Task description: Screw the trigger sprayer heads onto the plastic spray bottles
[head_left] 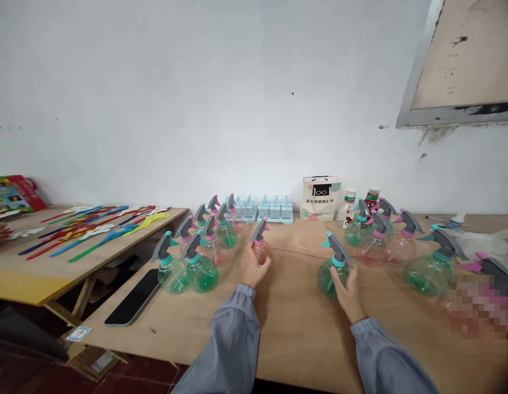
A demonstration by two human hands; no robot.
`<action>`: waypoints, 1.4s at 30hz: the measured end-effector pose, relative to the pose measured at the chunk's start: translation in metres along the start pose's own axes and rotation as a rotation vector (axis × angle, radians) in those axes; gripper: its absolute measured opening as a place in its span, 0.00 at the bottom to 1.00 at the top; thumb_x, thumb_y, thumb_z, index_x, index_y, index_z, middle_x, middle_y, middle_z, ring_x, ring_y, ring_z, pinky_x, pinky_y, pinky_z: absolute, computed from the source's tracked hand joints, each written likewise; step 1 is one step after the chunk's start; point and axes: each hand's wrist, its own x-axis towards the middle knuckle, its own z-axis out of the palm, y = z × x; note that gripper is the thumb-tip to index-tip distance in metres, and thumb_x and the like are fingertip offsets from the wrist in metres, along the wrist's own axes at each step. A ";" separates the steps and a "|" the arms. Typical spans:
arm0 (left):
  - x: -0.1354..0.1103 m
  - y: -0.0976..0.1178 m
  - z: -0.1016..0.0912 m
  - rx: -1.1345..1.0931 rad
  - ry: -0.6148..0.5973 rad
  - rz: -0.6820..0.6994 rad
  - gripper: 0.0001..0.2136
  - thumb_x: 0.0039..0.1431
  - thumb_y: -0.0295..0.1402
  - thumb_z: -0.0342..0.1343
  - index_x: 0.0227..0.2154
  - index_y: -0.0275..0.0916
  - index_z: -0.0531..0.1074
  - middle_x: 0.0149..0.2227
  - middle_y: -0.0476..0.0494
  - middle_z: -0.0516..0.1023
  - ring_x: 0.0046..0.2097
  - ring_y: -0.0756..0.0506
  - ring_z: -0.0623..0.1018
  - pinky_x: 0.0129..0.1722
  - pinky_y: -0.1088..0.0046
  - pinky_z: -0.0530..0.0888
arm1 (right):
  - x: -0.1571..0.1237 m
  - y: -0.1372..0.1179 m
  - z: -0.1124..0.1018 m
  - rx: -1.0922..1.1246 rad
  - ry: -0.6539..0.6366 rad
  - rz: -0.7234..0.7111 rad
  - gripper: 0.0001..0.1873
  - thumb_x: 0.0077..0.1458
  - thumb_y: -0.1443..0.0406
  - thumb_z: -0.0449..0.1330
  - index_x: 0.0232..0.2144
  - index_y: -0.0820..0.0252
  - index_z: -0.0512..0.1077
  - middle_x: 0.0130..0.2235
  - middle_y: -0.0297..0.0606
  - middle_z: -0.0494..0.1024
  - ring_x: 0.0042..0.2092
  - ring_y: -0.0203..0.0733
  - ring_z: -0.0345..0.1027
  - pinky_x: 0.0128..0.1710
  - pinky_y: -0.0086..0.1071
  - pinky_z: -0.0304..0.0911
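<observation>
White wall behind, wooden table below: from the head view, my left hand is wrapped round a pink spray bottle, nearer me and left of the paper bag; my right hand grips a green spray bottle, nearer me than the bag. Light, even pressure should keep both steady.

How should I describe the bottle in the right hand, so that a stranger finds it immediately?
On the wooden table, between the bottle group at left and the group at right, look at the right hand. It holds a round, greenish spray bottle. The left hand holds a pink-topped bottle; this is the only held bottle topped in turquoise.
</observation>
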 end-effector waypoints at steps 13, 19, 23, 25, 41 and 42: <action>0.019 -0.028 0.024 0.028 0.134 -0.133 0.41 0.49 0.40 0.62 0.63 0.31 0.51 0.63 0.24 0.61 0.65 0.32 0.64 0.63 0.52 0.64 | -0.004 0.007 0.003 -0.038 -0.083 0.104 0.38 0.51 0.45 0.61 0.56 0.59 0.59 0.55 0.49 0.70 0.57 0.54 0.65 0.59 0.52 0.58; 0.045 -0.033 0.029 0.149 0.164 -0.189 0.35 0.55 0.38 0.57 0.63 0.31 0.53 0.63 0.23 0.61 0.66 0.31 0.62 0.63 0.50 0.61 | -0.006 0.006 0.005 -0.050 -0.094 0.087 0.35 0.50 0.45 0.62 0.53 0.58 0.60 0.51 0.47 0.72 0.54 0.54 0.68 0.57 0.52 0.61; 0.073 -0.029 0.037 0.226 0.158 -0.245 0.34 0.58 0.38 0.55 0.64 0.30 0.52 0.64 0.20 0.60 0.64 0.28 0.63 0.60 0.48 0.62 | -0.009 0.006 0.007 -0.042 -0.094 0.079 0.34 0.52 0.46 0.62 0.53 0.58 0.61 0.52 0.47 0.72 0.55 0.54 0.67 0.57 0.53 0.61; 0.084 -0.029 0.041 0.224 0.150 -0.233 0.33 0.58 0.36 0.55 0.63 0.29 0.52 0.63 0.19 0.60 0.64 0.28 0.63 0.61 0.50 0.61 | -0.010 0.007 0.008 -0.040 -0.098 0.075 0.34 0.52 0.46 0.62 0.54 0.58 0.60 0.52 0.48 0.72 0.54 0.54 0.67 0.56 0.53 0.62; 0.125 -0.022 0.055 0.211 0.208 -0.354 0.27 0.56 0.32 0.57 0.55 0.23 0.58 0.57 0.13 0.63 0.62 0.25 0.65 0.57 0.49 0.65 | -0.020 0.007 0.014 -0.114 -0.165 -0.052 0.33 0.54 0.51 0.62 0.56 0.59 0.57 0.50 0.48 0.72 0.52 0.53 0.70 0.53 0.51 0.67; 0.125 -0.020 0.054 0.199 0.214 -0.352 0.27 0.56 0.33 0.57 0.55 0.23 0.58 0.57 0.13 0.63 0.62 0.25 0.65 0.57 0.50 0.65 | -0.020 0.008 0.014 -0.108 -0.165 -0.054 0.33 0.54 0.51 0.62 0.56 0.59 0.57 0.50 0.48 0.72 0.52 0.53 0.70 0.53 0.51 0.67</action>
